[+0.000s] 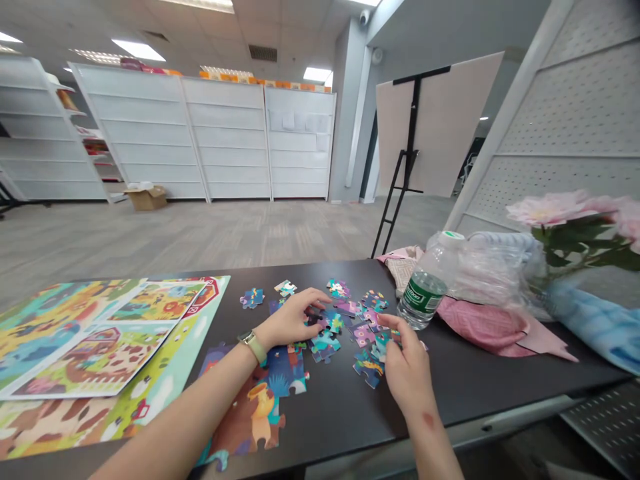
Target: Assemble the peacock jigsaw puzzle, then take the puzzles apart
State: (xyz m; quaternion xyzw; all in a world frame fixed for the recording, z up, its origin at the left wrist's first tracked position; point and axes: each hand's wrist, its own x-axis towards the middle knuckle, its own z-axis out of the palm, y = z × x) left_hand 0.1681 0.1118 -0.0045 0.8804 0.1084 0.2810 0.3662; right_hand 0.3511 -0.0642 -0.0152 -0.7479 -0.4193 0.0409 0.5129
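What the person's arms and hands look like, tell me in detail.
The left hand and right hand are ungloved. The left forearm and right forearm show no sleeves. A watch with a pale yellow-green band sits at the left wrist. The right wrist has no watch, but a small mark shows on that forearm.

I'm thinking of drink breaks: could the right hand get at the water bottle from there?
Probably yes: the right hand, by the loose puzzle pieces, looks close to the water bottle, and nothing visible stands between hand and bottle.
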